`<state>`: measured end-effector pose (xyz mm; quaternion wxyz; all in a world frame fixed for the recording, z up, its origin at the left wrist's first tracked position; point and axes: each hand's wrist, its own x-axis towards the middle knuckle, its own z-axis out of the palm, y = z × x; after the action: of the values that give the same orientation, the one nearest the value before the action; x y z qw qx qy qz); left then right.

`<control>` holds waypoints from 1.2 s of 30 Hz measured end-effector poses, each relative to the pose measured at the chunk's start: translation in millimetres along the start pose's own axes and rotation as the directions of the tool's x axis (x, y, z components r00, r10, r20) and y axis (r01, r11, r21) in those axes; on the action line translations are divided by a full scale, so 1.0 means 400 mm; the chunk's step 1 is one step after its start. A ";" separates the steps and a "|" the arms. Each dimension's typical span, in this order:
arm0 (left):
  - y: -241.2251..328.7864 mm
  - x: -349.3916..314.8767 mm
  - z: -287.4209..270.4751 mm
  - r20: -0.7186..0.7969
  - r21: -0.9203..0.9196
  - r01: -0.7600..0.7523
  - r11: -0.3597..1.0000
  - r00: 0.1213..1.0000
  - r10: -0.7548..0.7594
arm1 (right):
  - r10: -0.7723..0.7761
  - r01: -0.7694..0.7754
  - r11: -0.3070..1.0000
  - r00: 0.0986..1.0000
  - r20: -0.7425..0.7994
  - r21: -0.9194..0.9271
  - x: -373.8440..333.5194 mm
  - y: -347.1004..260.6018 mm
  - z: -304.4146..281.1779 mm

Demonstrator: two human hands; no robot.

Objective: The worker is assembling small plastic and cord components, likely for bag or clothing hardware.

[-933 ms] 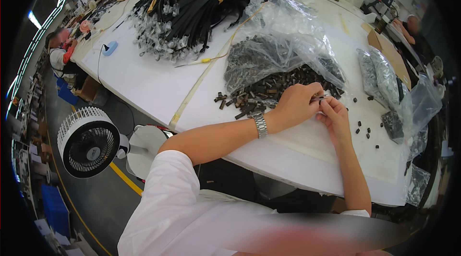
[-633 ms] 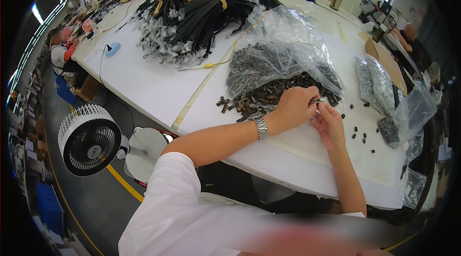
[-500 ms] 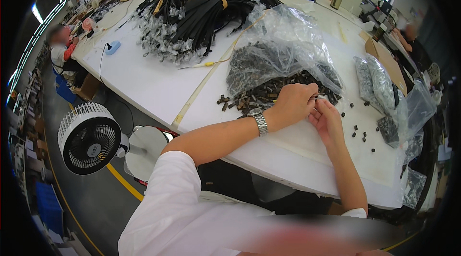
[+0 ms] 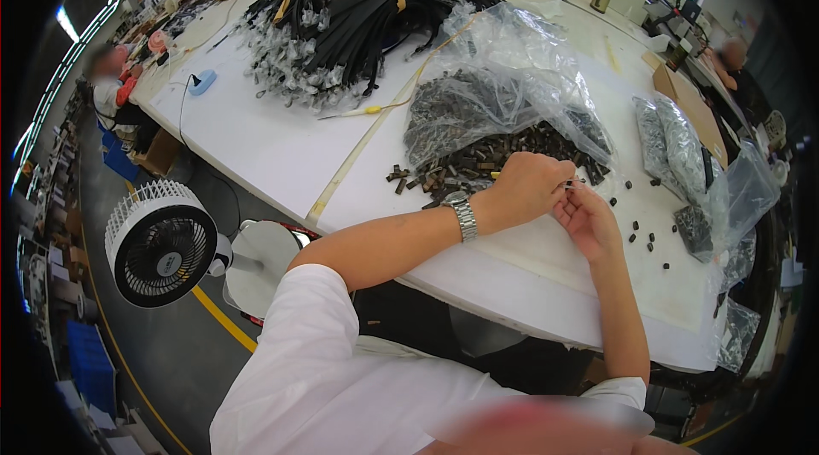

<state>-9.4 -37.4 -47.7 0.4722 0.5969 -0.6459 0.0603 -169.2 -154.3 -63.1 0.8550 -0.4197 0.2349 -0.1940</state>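
A white work surface (image 4: pixel 256 152) spans a workshop area; a fan (image 4: pixel 162 250) stands off its near-left edge. At the centre of the work, the fingertips of both hands meet at a small part (image 4: pixel 570 186). Left hand (image 4: pixel 529 188): fingers pinched narrow on the part. Right hand (image 4: pixel 590 218): thumb and forefinger narrow at the part, other fingers loosely curled; whether they grip or merely touch cannot be told. The part's long axis is too small to determine. The heap of dark parts (image 4: pixel 461 158) lies beyond and left of the fingers, nearer the left hand, partly under a clear plastic bag (image 4: pixel 503 37). Loose dark pieces (image 4: pixel 632 237) lie to the right of the right hand. Bundled black straps (image 4: pixel 350 46) lie farther out, beyond and left of the heap.
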 end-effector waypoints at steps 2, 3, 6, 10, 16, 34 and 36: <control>-0.004 -0.001 0.003 0.011 0.019 -0.007 1.000 1.000 0.007 | 0.012 -0.012 1.000 1.000 -0.002 0.011 0.003 -0.005 -0.015; -0.008 -0.001 0.008 0.019 0.024 -0.008 1.000 1.000 0.008 | 0.022 -0.021 1.000 0.999 0.033 -0.018 0.010 -0.006 -0.038; -0.013 -0.001 0.012 0.033 0.033 -0.015 0.999 0.999 0.014 | 0.054 -0.050 0.997 0.996 0.072 -0.052 0.007 -0.016 -0.043; -0.013 0.000 0.010 0.076 0.029 -0.004 1.000 0.997 0.002 | 0.114 -0.105 0.991 0.987 0.110 -0.078 0.001 -0.036 -0.036; -0.025 0.012 0.001 0.086 -0.165 0.111 0.980 0.992 -0.097 | 0.018 0.002 0.967 0.997 0.075 -0.253 0.009 -0.056 -0.039; -0.018 0.050 -0.056 0.565 -0.667 0.570 0.480 0.807 -0.173 | -0.095 0.203 0.898 0.956 0.279 -0.390 -0.048 -0.112 0.004; -0.018 0.044 -0.057 0.583 -0.669 0.592 0.449 0.793 -0.176 | -0.131 0.238 0.856 0.958 0.253 -0.458 -0.050 -0.107 0.017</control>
<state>11.5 -37.4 -26.7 0.5399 0.4329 -0.5243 -0.4961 -187.3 -164.1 -20.1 0.7199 -0.6592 0.1415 -0.1646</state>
